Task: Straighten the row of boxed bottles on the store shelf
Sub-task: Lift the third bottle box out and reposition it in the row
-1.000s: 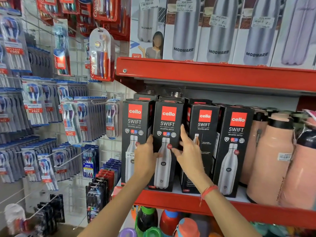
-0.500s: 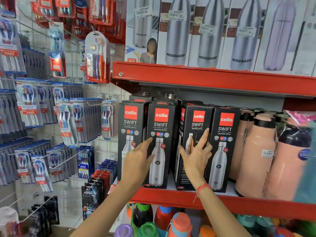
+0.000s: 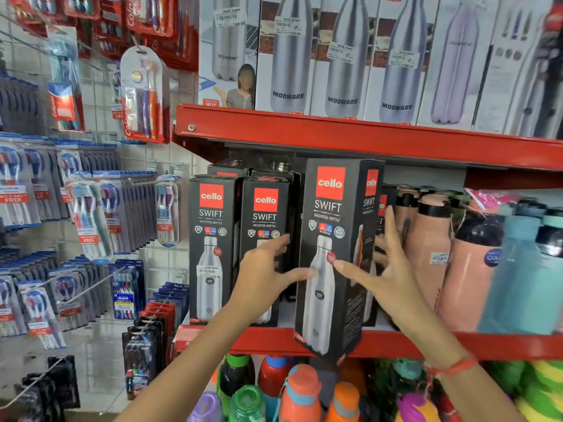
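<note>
Black boxed bottles stand in a row on the red shelf (image 3: 262,341). The first box (image 3: 210,214) and second box (image 3: 265,217) stand upright at the left. A third box (image 3: 327,208) is out in front of the row, tilted, and its bottom hangs below the shelf lip. My left hand (image 3: 265,272) has its thumb on that box's front, its fingers across the second box. My right hand (image 3: 390,266) grips the box's right side, thumb on the front. A fourth box (image 3: 382,205) is mostly hidden behind.
Pink flasks (image 3: 426,269) and a blue bottle (image 3: 518,284) crowd the shelf right of the boxes. The upper red shelf (image 3: 335,132) with white bottle boxes (image 3: 289,56) hangs close above. Toothbrush packs (image 3: 88,214) hang at left. Coloured bottles (image 3: 301,391) stand below.
The third box has come forward out of the row, past the shelf lip. My right hand moved from its front to its right side. My left hand shifted right, off the second box's edge.
</note>
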Motion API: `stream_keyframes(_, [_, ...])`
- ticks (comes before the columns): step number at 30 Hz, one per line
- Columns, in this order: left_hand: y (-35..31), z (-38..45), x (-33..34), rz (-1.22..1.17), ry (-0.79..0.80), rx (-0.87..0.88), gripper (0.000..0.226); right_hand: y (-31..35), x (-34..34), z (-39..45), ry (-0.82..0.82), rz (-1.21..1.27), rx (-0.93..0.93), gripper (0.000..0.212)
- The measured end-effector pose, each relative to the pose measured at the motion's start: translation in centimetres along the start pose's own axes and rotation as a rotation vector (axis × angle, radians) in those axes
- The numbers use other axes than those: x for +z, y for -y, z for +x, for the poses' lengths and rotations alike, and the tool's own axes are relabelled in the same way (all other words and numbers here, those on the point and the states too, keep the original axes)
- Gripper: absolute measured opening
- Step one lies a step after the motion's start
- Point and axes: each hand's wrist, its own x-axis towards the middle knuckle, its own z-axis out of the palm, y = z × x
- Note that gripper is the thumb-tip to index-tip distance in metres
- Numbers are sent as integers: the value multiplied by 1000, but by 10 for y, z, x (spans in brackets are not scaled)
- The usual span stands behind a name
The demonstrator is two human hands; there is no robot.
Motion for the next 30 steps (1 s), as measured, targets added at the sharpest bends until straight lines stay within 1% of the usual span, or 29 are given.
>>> stream_keyframes(1, [-2,-4,2,-71,49,-18,93,-1,-4,-3,29,14,17,121])
stream_keyframes(2, [-2,-7,5,-140,101,-19,84,-1,-8,-4,60,19,33,122])
stream_keyframes(3, [-3,-9,8,-194,138,-12,71,-1,-10,-3,92,24,44,121])
stream_keyframes(4, [-5,-8,10,-229,149,-11,61,0,-12,1,124,31,50,118])
stream_keyframes(5, [-7,-5,13,-241,133,-17,58,1,-13,6,156,43,54,114])
stream_keyframes(7, [-13,3,16,-179,65,-24,65,2,-16,20,234,78,50,106])
stream_keyframes(9, [-18,13,21,-17,-3,-22,74,1,-17,35,315,108,34,101])
stream_keyframes(11, [-20,20,29,119,-53,-23,75,-4,-15,47,363,111,39,100])
stream_keyframes(13, [-19,26,38,190,-83,-38,72,-14,-12,56,361,100,46,99])
stream_keyframes(18, [-7,43,59,224,-73,-121,75,-37,2,73,302,29,43,96])
stream_keyframes(22, [8,51,74,297,-62,-183,72,-52,20,77,248,-43,98,97])
stream_keyframes(25, [21,52,85,309,-53,-225,72,-63,31,78,228,-96,135,99])
stream_keyframes(30, [31,53,93,441,-74,-169,77,-67,36,82,186,-184,187,97])
